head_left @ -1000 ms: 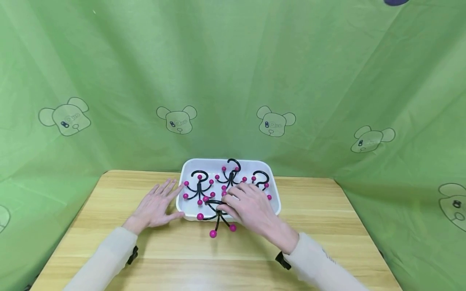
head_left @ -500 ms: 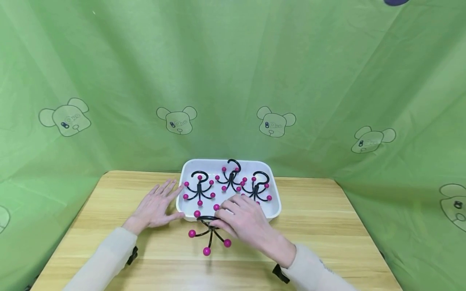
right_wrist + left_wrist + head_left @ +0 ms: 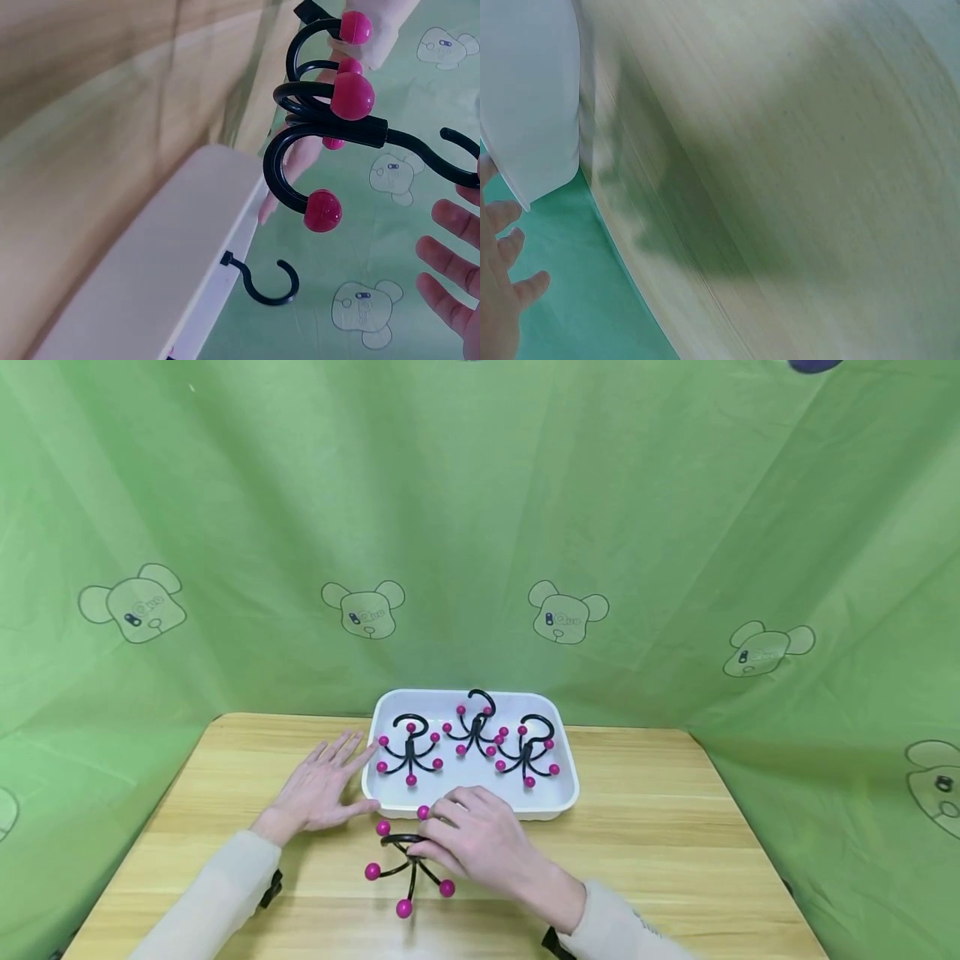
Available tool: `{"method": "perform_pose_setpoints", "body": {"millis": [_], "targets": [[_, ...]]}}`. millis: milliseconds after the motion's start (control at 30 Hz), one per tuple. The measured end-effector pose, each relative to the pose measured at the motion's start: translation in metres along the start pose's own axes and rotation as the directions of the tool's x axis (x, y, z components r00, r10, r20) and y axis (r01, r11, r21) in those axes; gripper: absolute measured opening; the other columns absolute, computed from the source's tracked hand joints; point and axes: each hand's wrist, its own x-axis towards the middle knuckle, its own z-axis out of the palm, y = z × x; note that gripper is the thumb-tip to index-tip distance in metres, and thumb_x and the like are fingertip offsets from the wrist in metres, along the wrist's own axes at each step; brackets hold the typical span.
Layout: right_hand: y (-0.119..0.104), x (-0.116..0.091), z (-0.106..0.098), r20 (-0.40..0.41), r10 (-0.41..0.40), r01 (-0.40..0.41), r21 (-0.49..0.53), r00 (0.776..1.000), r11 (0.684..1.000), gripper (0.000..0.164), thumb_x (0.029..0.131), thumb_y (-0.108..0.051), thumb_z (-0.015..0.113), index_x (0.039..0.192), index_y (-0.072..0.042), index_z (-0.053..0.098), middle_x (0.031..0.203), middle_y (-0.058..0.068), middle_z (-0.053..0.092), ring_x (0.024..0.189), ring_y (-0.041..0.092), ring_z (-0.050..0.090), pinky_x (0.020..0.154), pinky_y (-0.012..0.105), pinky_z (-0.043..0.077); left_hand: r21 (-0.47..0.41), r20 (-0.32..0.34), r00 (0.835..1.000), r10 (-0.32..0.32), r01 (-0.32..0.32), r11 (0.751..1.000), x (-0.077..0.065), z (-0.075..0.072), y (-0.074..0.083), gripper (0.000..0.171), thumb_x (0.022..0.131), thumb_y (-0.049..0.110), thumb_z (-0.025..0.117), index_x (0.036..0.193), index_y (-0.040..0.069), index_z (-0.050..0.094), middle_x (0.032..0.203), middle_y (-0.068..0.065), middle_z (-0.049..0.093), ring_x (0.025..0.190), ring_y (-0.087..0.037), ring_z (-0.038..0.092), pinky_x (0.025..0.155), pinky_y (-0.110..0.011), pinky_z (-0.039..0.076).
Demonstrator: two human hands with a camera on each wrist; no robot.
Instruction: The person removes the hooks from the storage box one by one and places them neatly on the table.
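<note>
Green cloth (image 3: 465, 510) printed with bear faces backs a wooden table (image 3: 637, 860), over which the right hand (image 3: 483, 843) pinches the curved top of a black hanger (image 3: 367, 132), its pink-balled prongs hanging below the fingers, on the near side of a white tray (image 3: 465, 777). Three similar hangers (image 3: 477, 728) sit inside the tray, and the left hand (image 3: 318, 785), fingers spread apart, rests at its left edge.

To the right of the white tray (image 3: 558, 789), you could pass over bare table (image 3: 652, 827). Your left hand (image 3: 318, 789) blocks the tray's left edge, the green curtain (image 3: 465, 527) rises just behind, and three hangers (image 3: 409, 748) (hooks jutting upward) obstruct the inside. In front, the held hanger (image 3: 413, 858) and your right hand (image 3: 487, 843) bar the way.
</note>
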Motion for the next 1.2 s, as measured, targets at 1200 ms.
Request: {"method": "perform_pose_setpoints", "body": {"millis": [1200], "targets": [[-0.045, -0.009, 0.058, 0.169, 0.032, -0.039, 0.036, 0.985, 0.999, 0.023, 0.102, -0.052, 0.062, 0.097, -0.034, 0.075, 0.097, -0.019, 0.075, 0.095, 0.002, 0.066, 0.088, 0.016, 0.054, -0.001, -0.010, 1.000, 0.004, -0.004, 1.000, -0.001, 0.001, 0.000, 0.099, 0.091, 0.076, 0.059, 0.166, 0.016, 0.034, 0.172, -0.022, 0.032, 0.160, -0.042, 0.032, 0.129, -0.064, 0.033]]}}
